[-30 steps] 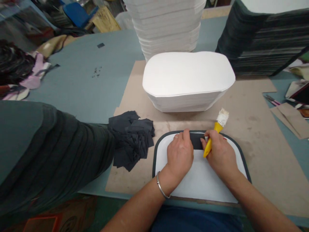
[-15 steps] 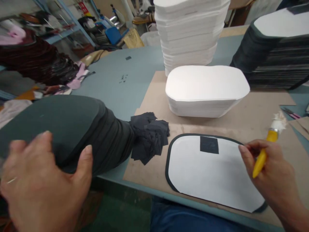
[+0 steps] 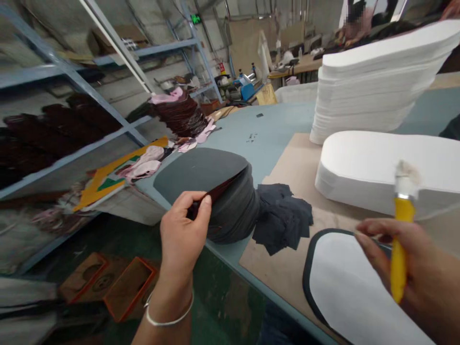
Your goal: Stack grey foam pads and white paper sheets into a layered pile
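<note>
Between thumb and fingers, my left hand (image 3: 187,225) pinches the near edge of the top dark grey sheet (image 3: 201,167), lifting it so a dark red underside shows. Beneath it is the stack of dark sheets (image 3: 237,211). My right hand (image 3: 413,258) grips a yellow-handled brush (image 3: 399,249), bristles up, and its thumb and forefinger are at the far edge of a white panel (image 3: 345,282) with a dark border. Small dark fabric squares (image 3: 283,218) lie in a loose pile between the stack and the panel.
A block of white panels (image 3: 373,158) stands beyond my right hand, with a taller white stack (image 3: 366,96) behind it. Brown board (image 3: 266,263) covers part of the blue-grey table (image 3: 276,122). Shelving (image 3: 118,105) stands at left; a person (image 3: 355,28) is at the back.
My view has swung left and up. My left hand has gone from spread over the dark stack to pinching its top sheet. The brush is still in my right hand.
</note>
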The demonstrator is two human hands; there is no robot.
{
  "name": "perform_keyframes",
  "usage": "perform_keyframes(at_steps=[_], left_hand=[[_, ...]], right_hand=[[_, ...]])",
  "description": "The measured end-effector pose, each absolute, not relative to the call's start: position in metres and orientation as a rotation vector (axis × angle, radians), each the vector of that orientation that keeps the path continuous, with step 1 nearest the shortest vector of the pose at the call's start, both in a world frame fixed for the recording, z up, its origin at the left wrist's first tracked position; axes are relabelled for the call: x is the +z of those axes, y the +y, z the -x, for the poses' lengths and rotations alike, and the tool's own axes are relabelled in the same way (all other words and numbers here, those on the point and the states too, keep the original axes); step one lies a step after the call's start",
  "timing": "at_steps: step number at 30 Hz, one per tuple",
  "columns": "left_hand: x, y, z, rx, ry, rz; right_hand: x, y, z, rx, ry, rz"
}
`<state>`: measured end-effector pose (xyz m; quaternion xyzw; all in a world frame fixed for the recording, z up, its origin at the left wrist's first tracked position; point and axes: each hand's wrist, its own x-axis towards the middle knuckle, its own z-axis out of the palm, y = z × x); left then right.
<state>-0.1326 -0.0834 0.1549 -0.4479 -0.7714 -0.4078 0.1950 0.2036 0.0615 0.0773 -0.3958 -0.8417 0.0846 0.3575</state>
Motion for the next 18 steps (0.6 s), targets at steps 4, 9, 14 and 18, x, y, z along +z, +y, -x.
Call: perform_keyframes(at_steps=[4,9,14,18], left_hand=[[0.154,-0.078,0.124,-1.349,-2.016,1.218],[0.153,-0.071,0.086,-1.128,-1.663,1.387],[0.112,-0.078,0.025,-1.242,-1.436,1.686],[0.063,-0.087,-0.002,-1.786,-1.336,2.057]], right_hand=[[0.108,0.051,-0.141,0.384,-2.192,0.638],[0.140,0.033,-0.083,0.750,-2.062,0.494],[0.155,0.030,-0.061,0.813,-1.845,0.627],[0.160,0.036,-0.088,0.682,-1.838,0.646]])
